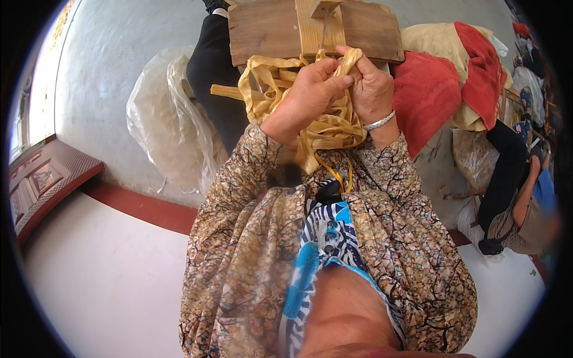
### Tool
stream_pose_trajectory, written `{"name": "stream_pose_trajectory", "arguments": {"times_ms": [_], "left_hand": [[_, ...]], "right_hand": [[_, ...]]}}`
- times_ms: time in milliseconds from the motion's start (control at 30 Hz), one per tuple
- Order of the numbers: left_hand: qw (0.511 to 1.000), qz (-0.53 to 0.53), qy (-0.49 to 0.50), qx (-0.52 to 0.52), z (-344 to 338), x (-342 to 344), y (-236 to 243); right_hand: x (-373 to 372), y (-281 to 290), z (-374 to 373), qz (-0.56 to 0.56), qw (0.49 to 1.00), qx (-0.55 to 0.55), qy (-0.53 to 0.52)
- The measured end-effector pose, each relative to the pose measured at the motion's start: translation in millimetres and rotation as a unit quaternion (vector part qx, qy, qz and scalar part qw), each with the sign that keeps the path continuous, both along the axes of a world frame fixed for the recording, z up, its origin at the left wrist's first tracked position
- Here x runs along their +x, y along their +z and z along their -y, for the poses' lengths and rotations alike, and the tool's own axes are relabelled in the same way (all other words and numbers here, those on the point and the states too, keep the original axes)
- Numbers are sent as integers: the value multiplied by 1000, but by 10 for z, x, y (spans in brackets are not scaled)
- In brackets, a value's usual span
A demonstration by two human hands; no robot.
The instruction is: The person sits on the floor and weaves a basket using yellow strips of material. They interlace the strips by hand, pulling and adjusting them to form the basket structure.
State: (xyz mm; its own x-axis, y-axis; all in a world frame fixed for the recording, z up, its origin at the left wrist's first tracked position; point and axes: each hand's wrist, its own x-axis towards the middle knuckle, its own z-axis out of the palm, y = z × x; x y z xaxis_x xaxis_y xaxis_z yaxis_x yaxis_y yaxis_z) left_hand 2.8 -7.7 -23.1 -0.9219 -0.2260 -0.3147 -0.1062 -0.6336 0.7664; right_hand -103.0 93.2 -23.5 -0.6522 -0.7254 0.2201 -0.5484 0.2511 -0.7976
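Observation:
A tangle of pale yellow, flat, husk-like strip [334, 134] hangs between and below my two hands, with loops drooping at the left. My left hand [313, 92] is closed, its thumb pointing right and pinching the strip close to the other hand. Fingers curled, my right hand [371, 92] grips a folded loop of the same strip, which stands up above its knuckles. Both hands are close together just in front of a wooden board [262, 30]. A narrow upright wooden piece [310, 30] crosses the board, and a thin cord or wire runs down it toward my fingers.
At the left lies a clear plastic bag [158, 113] beside a black-clad leg [212, 71]. Red cloth [427, 89] and a beige cloth bundle [433, 39] are at the right. Farther right, another person [525, 209] sits near bags. A carved wooden door [45, 185] stands at far left.

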Motion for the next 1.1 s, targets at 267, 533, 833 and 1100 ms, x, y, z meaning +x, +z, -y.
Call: {"name": "stream_pose_trajectory", "arguments": {"times_ms": [267,533,833,1100], "left_hand": [[748,1,22,-664,47,182,-204],[765,-62,138,-626,-137,217,-388],[825,29,68,-560,-44,62,-142],[992,92,72,-57,-146,87,-232]], "right_hand": [[-19,-120,-152,-86,987,122,66],[158,-282,-176,713,697,-75,23],[98,-264,-71,-83,994,-26,66],[-3,-274,26,84,990,-117,0]]}}
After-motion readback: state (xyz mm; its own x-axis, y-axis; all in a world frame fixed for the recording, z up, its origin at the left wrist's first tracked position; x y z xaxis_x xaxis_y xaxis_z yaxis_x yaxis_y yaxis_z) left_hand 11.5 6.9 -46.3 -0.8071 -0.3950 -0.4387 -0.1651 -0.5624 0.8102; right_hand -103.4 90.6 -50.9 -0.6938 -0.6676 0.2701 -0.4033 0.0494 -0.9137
